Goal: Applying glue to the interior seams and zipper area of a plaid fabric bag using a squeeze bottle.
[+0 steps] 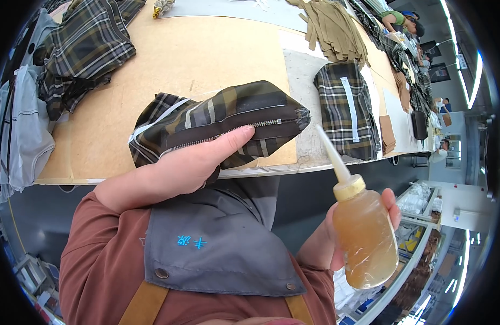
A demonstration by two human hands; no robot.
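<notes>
A plaid fabric pouch (223,116) in dark green, brown and black is held over the table's front edge, its metal zipper facing up. My left hand (217,149) grips it, thumb pressed along the dark zipper band, the other fingers hidden beneath. The pouch's pointed right end looks frayed and pale. In my right hand (363,227) is a squeeze bottle (366,241) of cloudy amber liquid, with a gold collar and a long pale nozzle. Its nozzle tip points up and left, just right of the pouch's frayed end, seemingly apart from it.
On the wooden worktable (206,54), a flat plaid piece (347,111) with a white strip lies to the right. Brown fabric strips (336,27) are heaped behind it. Plaid cloth (87,46) and grey pieces (30,130) are stacked left. Shelving (412,238) stands lower right; people work far right.
</notes>
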